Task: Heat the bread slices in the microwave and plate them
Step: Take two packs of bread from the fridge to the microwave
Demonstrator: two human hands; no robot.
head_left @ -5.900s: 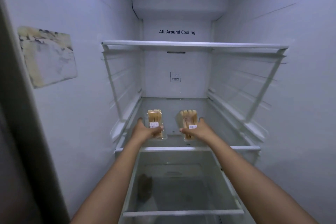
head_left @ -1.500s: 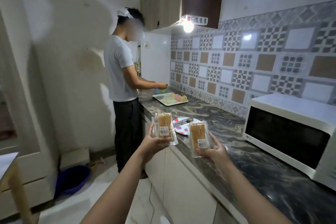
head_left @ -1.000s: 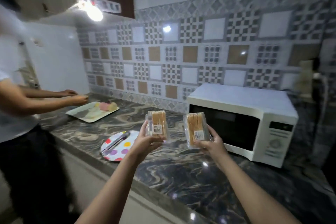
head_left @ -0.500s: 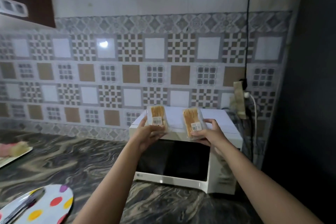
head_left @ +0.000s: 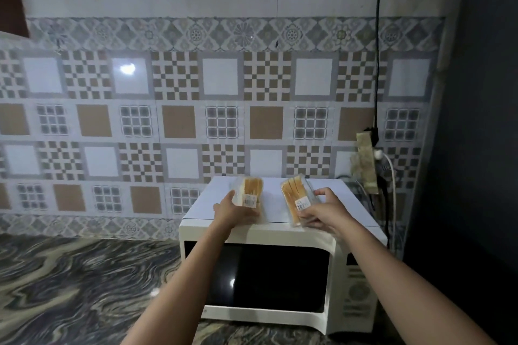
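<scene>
Left bread pack (head_left: 251, 190) gripped in left hand (head_left: 234, 211), right bread pack (head_left: 295, 196) in right hand (head_left: 322, 211); both were held at the closed microwave (head_left: 280, 274) top, probably to free hands for its door.

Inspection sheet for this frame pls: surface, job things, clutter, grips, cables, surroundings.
Surface: marbled dark countertop, microwave on it.
Job's things: microwave door shut; left bread pack and right bread pack at its top, wrapped; no plate visible.
Clutter: nothing seen.
Grips: left hand holds left bread pack; right hand holds right bread pack.
Cables: black cable down wall to power strip; white plug in it.
Surroundings: patterned tile wall; dark panel at right.
</scene>
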